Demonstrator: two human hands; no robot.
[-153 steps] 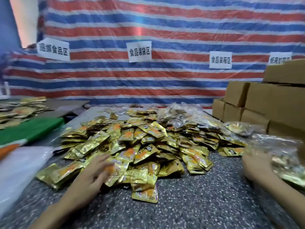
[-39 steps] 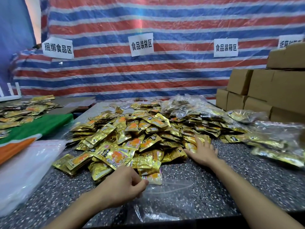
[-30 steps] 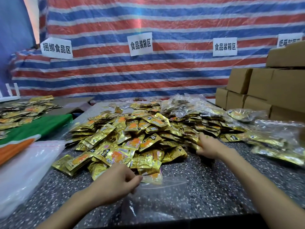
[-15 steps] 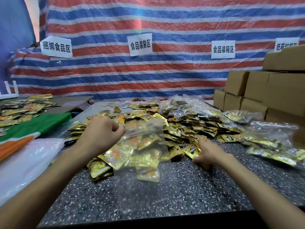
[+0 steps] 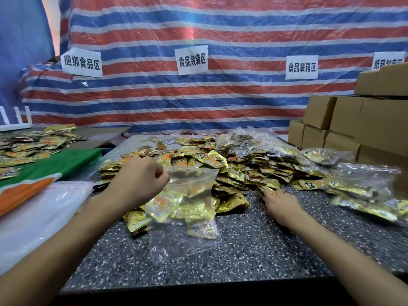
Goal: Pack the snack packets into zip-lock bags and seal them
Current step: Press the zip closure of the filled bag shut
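Left hand (image 5: pixel 141 180) pinches the top edge of the clear plastic zip-lock bag (image 5: pixel 183 246) — right hand (image 5: pixel 281 207), fingers straight, touches the heaped gold foil snack packets (image 5: pixel 220 161) on the tabletop (image 5: pixel 254 257).

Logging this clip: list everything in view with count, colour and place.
snack packets: large pile, gold, table centre
zip-lock bag: one, clear, before the pile
filled bags: several, clear with gold packets, table right
plastic stack: one, whitish, near left
cloth: one, green and orange, left
cardboard boxes: several, brown, far right
signs: four, white, on the tarp
tarp: one, red-blue-white stripes, backdrop
table: one, speckled grey, underneath
left hand: pinching the bag's top edge
right hand: fingers at the pile's edge, grip unclear
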